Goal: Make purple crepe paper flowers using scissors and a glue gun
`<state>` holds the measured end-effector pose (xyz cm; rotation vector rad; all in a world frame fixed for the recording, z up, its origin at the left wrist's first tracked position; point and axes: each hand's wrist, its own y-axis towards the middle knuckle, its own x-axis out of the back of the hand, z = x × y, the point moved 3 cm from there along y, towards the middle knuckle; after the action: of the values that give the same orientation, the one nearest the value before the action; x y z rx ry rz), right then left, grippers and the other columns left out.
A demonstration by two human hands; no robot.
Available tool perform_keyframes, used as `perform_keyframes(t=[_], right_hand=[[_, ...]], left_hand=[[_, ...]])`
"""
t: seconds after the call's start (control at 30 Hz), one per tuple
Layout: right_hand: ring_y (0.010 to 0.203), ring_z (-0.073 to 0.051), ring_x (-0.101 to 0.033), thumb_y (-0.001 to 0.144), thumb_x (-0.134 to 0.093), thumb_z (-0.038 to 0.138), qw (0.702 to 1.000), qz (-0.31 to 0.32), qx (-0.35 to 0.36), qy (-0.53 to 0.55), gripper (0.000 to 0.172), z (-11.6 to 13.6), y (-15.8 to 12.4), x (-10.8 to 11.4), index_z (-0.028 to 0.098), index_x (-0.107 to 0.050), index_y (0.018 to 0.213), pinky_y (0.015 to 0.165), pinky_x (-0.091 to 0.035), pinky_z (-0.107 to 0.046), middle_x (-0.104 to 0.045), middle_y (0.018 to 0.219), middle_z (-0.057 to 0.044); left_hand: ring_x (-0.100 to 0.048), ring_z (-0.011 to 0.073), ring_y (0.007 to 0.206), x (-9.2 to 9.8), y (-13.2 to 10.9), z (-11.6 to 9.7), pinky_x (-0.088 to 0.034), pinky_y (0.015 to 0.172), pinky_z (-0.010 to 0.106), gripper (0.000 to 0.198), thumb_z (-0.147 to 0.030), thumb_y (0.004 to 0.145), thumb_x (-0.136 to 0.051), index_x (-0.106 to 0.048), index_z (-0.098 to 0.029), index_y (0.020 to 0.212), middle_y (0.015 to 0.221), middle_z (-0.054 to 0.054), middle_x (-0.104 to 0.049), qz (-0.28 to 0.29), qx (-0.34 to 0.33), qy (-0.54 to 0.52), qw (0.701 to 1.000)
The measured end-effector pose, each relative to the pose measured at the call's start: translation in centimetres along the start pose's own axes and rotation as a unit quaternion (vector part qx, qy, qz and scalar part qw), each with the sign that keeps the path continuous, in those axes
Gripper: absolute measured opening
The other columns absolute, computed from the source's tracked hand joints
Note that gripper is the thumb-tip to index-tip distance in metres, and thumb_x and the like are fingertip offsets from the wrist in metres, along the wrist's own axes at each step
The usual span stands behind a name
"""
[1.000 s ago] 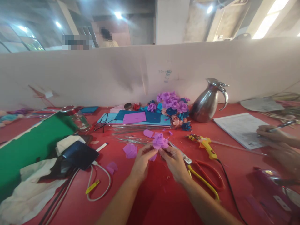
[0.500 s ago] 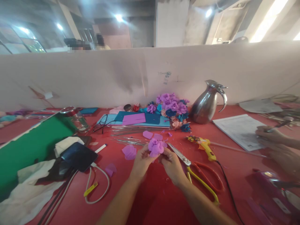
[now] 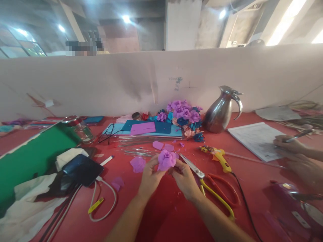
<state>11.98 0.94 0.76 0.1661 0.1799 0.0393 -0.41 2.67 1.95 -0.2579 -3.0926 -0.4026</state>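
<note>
Between my two hands is a purple paper flower (image 3: 166, 160), its ruffled petals facing up and toward the far wall. My left hand (image 3: 150, 173) grips it from the left, fingers partly behind the petals. At its lower right side, my right hand (image 3: 182, 173) pinches the flower's edge; the fingertips are partly hidden. Loose purple petals (image 3: 138, 164) lie just left of my hands, and more purple paper pieces (image 3: 158, 145) lie beyond them. Scissors (image 3: 199, 172) with yellow and red handles rest beside my right hand, blades toward the flower.
A yellow glue gun (image 3: 222, 161) with a black cord lies to the right. Behind are a bunch of paper flowers (image 3: 185, 112) and a steel jug (image 3: 219, 112). A co-worker's hand (image 3: 290, 144) holds a pen over papers (image 3: 254, 137). A black phone (image 3: 82, 169) and cable sit left.
The flower has turned slightly in my hands, so its petals show at a different angle. The view has shifted a little; the other things on the table stay put.
</note>
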Motion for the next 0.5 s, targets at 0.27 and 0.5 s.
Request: perform_keyframes(t=[0.27,0.5], right_hand=[[0.063,-0.014,-0.048,0.070,-0.063,0.025,0.994,-0.069,-0.039,0.075,0.008,1.0,-0.1,0.8,0.020,-0.068,0.073,0.062,-0.039,-0.025,-0.058,0.066,0.001],[0.057,-0.012,-0.046,0.076,-0.069,0.045,0.979,-0.064,-0.092,0.173,0.028,1.3,-0.2,1.3,0.019,-0.062,0.066,0.056,-0.034,-0.024,-0.056,0.061,0.002]], left_hand=[[-0.065,0.0258,0.099,0.5,0.4,0.6,-0.044,0.096,0.038,0.026,-0.021,0.074,-0.066,-0.076,-0.021,0.098,0.095,0.007,-0.076,-0.026,0.038,0.033,0.998],[-0.063,0.0270,0.101,0.1,0.5,0.3,-0.044,0.095,0.038,0.019,-0.026,0.072,-0.069,-0.076,-0.019,0.089,0.092,0.007,-0.075,0.009,0.045,0.008,0.999]])
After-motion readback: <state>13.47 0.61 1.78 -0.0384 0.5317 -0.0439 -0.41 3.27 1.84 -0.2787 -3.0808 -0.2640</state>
